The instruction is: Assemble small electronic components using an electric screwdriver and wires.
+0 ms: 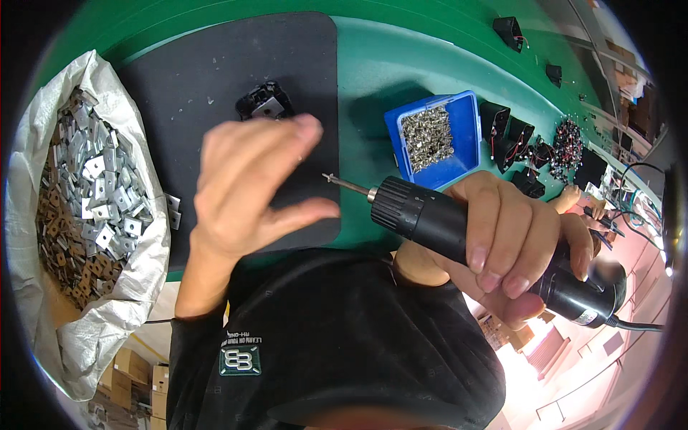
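My right hand (512, 240) wraps round a black corded electric screwdriver (423, 215), its bit pointing left. At the tip of the bit sits a small piece of metal that looks like a screw (330, 178). My left hand (247, 183) is in front of the bit, holding nothing, with the thumb apart from the outstretched fingers. Just beyond its fingers, a small black part (265, 99) with a metal plate on it lies on the dark mat (172, 93). The hand partly hides this part, and I cannot tell whether they touch.
A white woven sack (100, 337) full of bent metal plates stands at the left, with loose plates (174, 211) beside it. A blue box (467, 132) holds many screws. Black housings (519, 132) with wires lie farther right, near another person's hand (567, 198).
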Motion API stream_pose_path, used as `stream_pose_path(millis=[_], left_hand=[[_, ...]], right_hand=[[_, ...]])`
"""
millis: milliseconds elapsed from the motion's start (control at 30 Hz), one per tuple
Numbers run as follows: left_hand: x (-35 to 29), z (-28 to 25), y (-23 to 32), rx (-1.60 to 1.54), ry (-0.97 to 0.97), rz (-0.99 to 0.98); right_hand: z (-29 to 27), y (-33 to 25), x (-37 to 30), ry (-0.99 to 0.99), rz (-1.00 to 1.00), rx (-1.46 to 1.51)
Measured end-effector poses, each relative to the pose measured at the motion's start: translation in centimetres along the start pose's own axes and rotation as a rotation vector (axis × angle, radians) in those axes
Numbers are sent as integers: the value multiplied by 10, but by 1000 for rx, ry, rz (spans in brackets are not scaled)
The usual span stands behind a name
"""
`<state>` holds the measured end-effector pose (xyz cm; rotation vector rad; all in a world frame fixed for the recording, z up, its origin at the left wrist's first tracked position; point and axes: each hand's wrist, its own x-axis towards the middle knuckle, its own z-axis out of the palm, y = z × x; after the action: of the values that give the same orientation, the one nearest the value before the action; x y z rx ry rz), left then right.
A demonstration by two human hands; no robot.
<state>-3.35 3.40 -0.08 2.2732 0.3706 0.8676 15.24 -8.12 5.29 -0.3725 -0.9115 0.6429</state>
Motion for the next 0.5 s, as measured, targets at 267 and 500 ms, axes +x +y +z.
stream_pose_path(millis=[267,500], left_hand=[[-11,8,-20,281,-117,-333],[-8,7,-17,118,-144,-346]], right_hand=[[15,21,-2,84,21,-155],[17,31,-5,8,169,-252]])
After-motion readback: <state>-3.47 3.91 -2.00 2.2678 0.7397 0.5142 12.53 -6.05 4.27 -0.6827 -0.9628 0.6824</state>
